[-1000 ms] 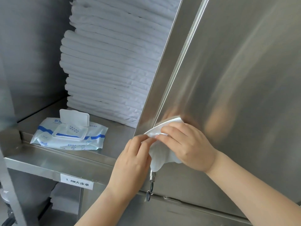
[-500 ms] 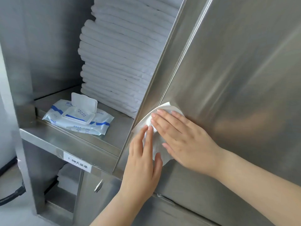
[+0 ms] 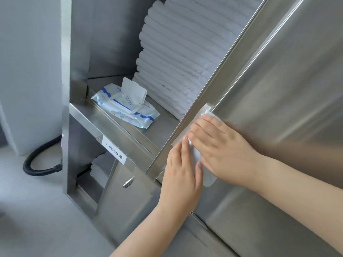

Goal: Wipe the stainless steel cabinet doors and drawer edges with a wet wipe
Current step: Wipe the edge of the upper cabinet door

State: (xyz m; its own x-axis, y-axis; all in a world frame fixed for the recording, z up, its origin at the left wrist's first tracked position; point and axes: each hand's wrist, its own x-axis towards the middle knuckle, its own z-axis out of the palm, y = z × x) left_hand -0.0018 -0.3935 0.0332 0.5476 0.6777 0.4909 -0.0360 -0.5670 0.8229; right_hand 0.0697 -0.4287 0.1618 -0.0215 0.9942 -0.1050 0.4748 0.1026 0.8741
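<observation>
since both palms lie flat, i start with them: my right hand (image 3: 220,145) is pressed open on the wet wipe (image 3: 207,112), fingers straight and close together, tips pointing toward the left edge of the cabinet door (image 3: 278,86). my left hand (image 3: 182,175) comes up from below, fingers straight too, pressing the wipe's lower left part. neither hand pinches anything.

the wipe is sandwiched between the hands and the door, spread against the steel right at the door's left edge. one corner pokes out above the right fingertips and a rounded flap hangs out below the right palm. i judge it thin, limp, damp and nearly weightless. it should cling to the smooth metal but bunch up if pushed from one corner, so flat pressure across its middle suits it better than a pinch. the steel looks stiff and slick, so the hands should glide.

left of the door, an open shelf (image 3: 104,121) holds a pack of wipes (image 3: 128,110) with its lid up. a tall stack of folded white linen (image 3: 181,52) stands close by the door's edge. below and left of the door, a paper label (image 3: 114,150) sits on the shelf front.
</observation>
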